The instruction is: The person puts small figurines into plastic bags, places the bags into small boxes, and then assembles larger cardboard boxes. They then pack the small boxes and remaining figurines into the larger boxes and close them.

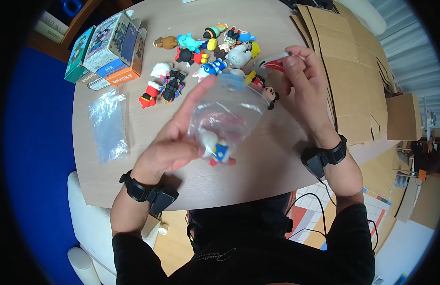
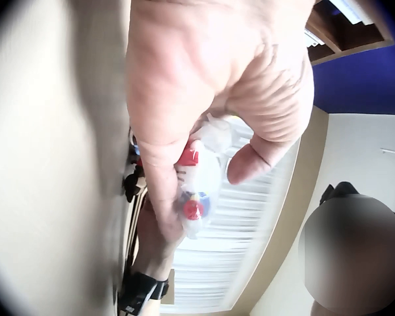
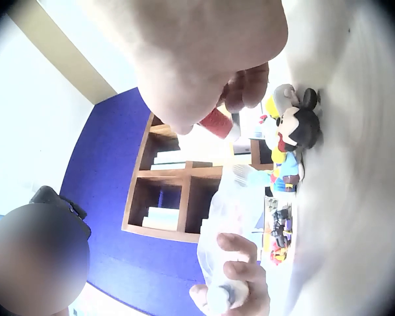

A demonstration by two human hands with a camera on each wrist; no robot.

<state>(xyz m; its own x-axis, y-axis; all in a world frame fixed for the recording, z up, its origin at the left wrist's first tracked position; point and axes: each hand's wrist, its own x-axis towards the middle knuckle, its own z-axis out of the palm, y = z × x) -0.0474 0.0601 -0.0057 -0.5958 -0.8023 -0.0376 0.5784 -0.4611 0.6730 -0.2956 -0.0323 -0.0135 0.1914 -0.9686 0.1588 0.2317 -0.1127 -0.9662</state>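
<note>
My left hand [image 1: 170,147] grips a clear plastic bag [image 1: 229,107] over the near part of the table. Inside its lower end is a small white toy figure [image 1: 209,142] with blue clothing; the left wrist view shows red parts [image 2: 193,209] on it through the film. Raised to the right of the bag, my right hand [image 1: 305,76] pinches a small red-and-white object [image 1: 275,63] between thumb and fingers; I cannot tell its kind. A black-haired mouse figure [image 1: 271,95] lies on the table between the hands, its round-eared head [image 3: 301,127] clear in the right wrist view.
Several toy figures lie grouped beyond the bag, among them a blue-and-white one [image 1: 210,70] and a black one [image 1: 172,86]. Another clear bag [image 1: 108,126] lies flat at left. Brick boxes [image 1: 106,50] stand behind it. Flattened cardboard [image 1: 353,71] leans along the right edge.
</note>
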